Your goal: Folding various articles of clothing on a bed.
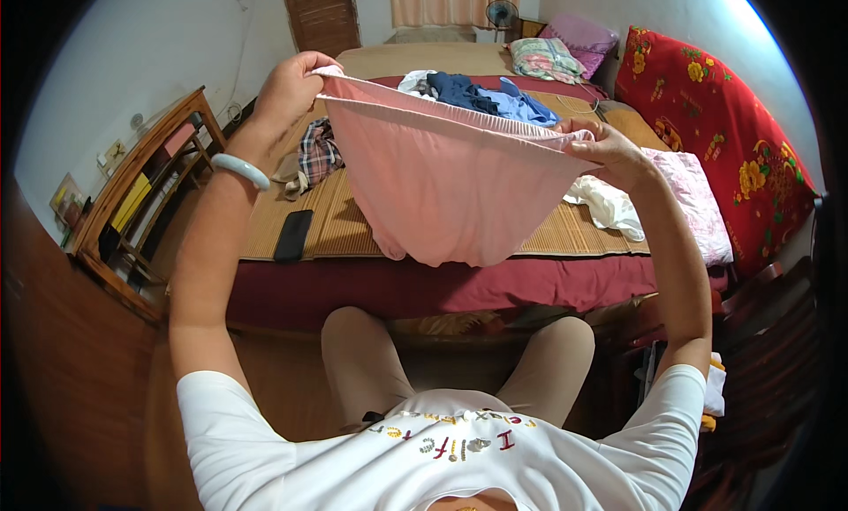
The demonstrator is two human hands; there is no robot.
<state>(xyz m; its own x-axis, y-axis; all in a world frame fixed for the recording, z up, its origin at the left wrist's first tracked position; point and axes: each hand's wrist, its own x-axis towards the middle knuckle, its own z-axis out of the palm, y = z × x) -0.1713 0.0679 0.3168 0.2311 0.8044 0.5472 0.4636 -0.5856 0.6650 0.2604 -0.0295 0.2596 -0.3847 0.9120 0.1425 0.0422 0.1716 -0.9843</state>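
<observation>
A pink garment (444,173) with an elastic waistband, which looks like shorts or underpants, hangs stretched between my two hands above the bed. My left hand (291,90) grips one end of the waistband, higher and farther out. At the other end, my right hand (606,150) pinches the band between thumb and fingers. The cloth droops in a wide curve, and its lower edge hangs near the front edge of the bamboo mat (344,223). Part of the mat is hidden behind it.
Dark blue clothes (460,92) and a light blue garment (520,107) lie beyond. A plaid garment (319,146) and a black phone (293,235) lie left. White cloth (606,206), a pink-and-white pillow (689,203) and a red floral covering (715,140) are right. A wooden shelf (142,180) stands left.
</observation>
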